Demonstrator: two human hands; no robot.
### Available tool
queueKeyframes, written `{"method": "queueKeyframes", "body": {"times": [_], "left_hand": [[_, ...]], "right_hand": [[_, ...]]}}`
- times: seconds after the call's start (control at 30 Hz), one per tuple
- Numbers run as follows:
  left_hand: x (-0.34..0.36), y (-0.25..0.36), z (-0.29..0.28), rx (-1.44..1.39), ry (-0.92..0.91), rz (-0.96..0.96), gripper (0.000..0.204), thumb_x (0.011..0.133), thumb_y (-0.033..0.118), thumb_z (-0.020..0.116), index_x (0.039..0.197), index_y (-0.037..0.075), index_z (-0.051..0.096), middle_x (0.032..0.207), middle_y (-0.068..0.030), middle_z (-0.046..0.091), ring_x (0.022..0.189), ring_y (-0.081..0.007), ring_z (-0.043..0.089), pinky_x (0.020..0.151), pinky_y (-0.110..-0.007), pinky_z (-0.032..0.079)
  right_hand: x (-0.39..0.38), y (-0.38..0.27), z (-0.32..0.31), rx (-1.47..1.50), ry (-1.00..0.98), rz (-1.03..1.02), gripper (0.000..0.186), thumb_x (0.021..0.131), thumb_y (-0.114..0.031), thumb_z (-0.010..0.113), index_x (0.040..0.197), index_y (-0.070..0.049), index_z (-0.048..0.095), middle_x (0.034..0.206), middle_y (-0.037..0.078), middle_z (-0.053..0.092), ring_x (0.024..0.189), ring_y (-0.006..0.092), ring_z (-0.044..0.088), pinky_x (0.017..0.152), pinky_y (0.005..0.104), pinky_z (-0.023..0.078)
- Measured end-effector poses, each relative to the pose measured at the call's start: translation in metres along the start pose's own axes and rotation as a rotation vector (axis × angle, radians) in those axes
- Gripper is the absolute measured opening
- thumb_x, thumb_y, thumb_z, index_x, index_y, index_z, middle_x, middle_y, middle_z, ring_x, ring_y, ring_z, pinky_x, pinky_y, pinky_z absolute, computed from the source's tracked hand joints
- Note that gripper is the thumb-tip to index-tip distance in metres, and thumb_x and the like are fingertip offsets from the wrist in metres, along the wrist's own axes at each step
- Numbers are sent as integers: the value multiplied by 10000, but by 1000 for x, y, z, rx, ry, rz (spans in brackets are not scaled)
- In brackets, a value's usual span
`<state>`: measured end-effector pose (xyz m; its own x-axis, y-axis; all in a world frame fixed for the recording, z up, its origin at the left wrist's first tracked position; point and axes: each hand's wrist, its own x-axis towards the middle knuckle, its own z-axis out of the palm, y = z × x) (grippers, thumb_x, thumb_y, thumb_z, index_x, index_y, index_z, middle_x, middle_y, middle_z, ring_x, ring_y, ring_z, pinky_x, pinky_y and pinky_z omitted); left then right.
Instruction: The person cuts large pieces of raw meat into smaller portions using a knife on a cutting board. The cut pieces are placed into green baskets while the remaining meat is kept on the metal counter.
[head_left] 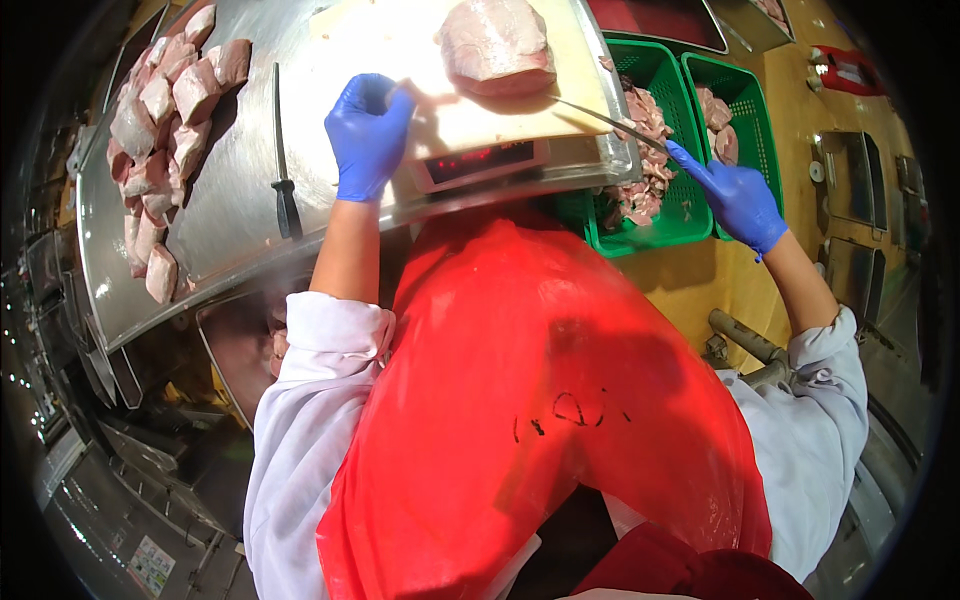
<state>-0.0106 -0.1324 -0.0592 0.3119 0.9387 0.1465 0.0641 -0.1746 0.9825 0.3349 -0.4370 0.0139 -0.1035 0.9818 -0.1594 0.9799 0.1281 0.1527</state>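
Note:
My right hand (735, 195), in a blue glove, grips a knife (620, 127) with the index finger stretched along it. Its narrow blade points left, and the tip comes close to a large pale-pink piece of meat (497, 50). That piece lies on a white cutting board (470, 120) at the far side. Over the board's left part, my gloved left hand (365, 140) has loosely curled fingers, with a gap to the thumb and nothing visible in them. Left of this hand lies a sharpening steel (281, 150) with a black handle.
Several meat chunks (160, 130) are heaped on the steel table (235, 215) at left. A digital display (480, 163) glows red below the board. On the right, a green basket (680, 90) contains meat trimmings (645, 175); another green basket (765, 130) holds larger pieces.

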Motion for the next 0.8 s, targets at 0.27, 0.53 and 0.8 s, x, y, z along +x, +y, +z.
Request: {"method": "queueKeyframes", "body": {"times": [0.27,0.53,0.8], "left_hand": [[39,126,108,477,-656,297,809,859,491,715,1391,-67,471,1261,-275,623,1170,-394,623,982,-467,507],[59,75,129,1138,-666,288,948,697,501,779,1426,-1,441,1332,-321,533,1142,-483,592,942,-579,505],[94,-9,32,451,-383,744,807,916,354,693,1514,-13,293,1508,-250,378,1408,-340,377,1150,-454,322]], "right_hand": [[-49,-38,47,995,476,558,763,985,25,571,1640,-185,243,767,0,642,594,38,499,577,243,466],[-51,-74,72,1318,812,802,798,998,38,573,1648,-231,195,936,9,672,650,59,572,520,220,482],[32,-109,56,1310,732,612,795,972,18,597,1643,-195,230,733,-20,622,580,43,508,553,228,471]]}}
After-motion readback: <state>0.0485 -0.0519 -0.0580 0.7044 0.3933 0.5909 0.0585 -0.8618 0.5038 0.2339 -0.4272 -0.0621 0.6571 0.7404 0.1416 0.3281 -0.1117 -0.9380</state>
